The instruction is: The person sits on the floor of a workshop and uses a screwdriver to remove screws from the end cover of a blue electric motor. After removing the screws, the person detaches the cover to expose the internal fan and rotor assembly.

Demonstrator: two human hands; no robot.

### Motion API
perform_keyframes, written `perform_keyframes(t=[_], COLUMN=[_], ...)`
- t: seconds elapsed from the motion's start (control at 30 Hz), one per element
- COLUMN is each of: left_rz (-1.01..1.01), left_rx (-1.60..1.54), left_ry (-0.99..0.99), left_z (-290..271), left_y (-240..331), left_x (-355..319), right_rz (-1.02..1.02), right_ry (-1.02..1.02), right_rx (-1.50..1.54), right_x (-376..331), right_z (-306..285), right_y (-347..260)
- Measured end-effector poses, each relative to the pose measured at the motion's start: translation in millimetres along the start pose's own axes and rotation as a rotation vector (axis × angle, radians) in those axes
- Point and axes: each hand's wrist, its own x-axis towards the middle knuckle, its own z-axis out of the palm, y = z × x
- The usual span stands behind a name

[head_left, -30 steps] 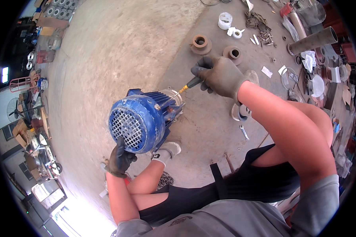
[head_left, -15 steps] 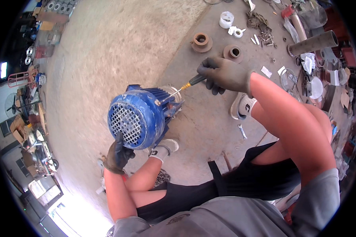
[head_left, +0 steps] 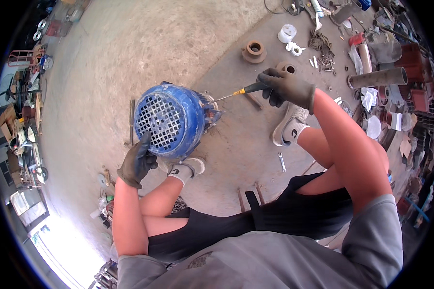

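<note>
A blue electric motor stands on the floor in front of me, its worn paint scuffed and its square-holed fan grille facing up toward me. My left hand, in a dark work glove, is at the grille's near left edge. Its forefinger is stretched onto the grille, the other fingers are partly bent, and nothing shows in the palm. In my gloved right hand is a screwdriver with a dark and yellow handle. The thin shaft points left, and its tip meets the motor's ribbed right side; the exact contact spot is too small to make out.
Two rusty hubs and a white tub lie beyond my right hand. A wrench is near my right shoe. A metal bar lies left of the motor. Pipes and scrap crowd the right side.
The motor now shows its grille more squarely toward me, and its ribbed side shows less. My right hand and the screwdriver appear slightly farther right. The whole view has shifted.
</note>
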Motion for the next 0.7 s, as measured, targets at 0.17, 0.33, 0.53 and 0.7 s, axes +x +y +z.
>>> perform_keyframes(t=[0.17, 0.33, 0.53, 0.7], left_rz=[-0.036, -0.048, -0.091, -0.111], left_rx=[-0.022, 0.016, 0.004, 0.033], left_ry=[0.055, 0.071, 0.067, 0.079], left_z=[9.0, 10.1, 6.4, 4.4], left_y=[7.6, 9.7, 10.4, 10.5], left_x=[-5.6, -8.1, -6.4, -5.8], right_rz=[-0.026, 0.001, 0.094, -0.107], right_ry=[0.013, 0.027, 0.015, 0.068], right_rx=[-0.017, 0.150, -0.105, 0.174], right_x=[-0.7, -1.8, -0.9, -10.7], right_z=[-2.3, 4.2, -2.1, 10.6], right_y=[-3.3, 2.3, -11.2, -15.0])
